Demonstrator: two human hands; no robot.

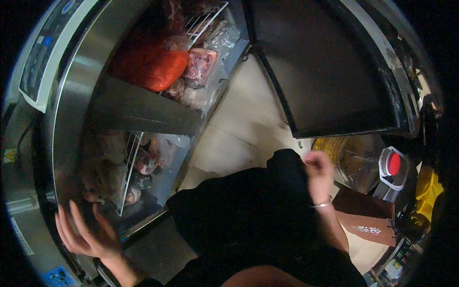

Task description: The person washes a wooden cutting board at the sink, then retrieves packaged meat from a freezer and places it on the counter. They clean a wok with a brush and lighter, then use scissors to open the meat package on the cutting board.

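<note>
My left hand (88,233) is at the lower left, fingers spread and holding nothing visible. Its fingertips are by the stainless steel front frame (70,150) of an open refrigerator; contact is unclear. To the right, my right hand (319,172), blurred and with a bangle on its wrist, has curled fingers beside my dark clothing. Whether anything is in it cannot be seen. Inside the upper compartment are a red plastic bag (161,71) and wrapped meat (201,64) beside a white wire rack (209,21). Bagged meat (145,165) also fills the lower compartment, behind another wire rack (131,172).
A dark refrigerator door (322,68) swings out at the upper right, over the tiled floor (236,125). Beyond my right hand stand a large plastic jug (355,158) with a red cap (393,164) and a brown paper bag (369,226). Yellow plastic (428,193) lies at the far right.
</note>
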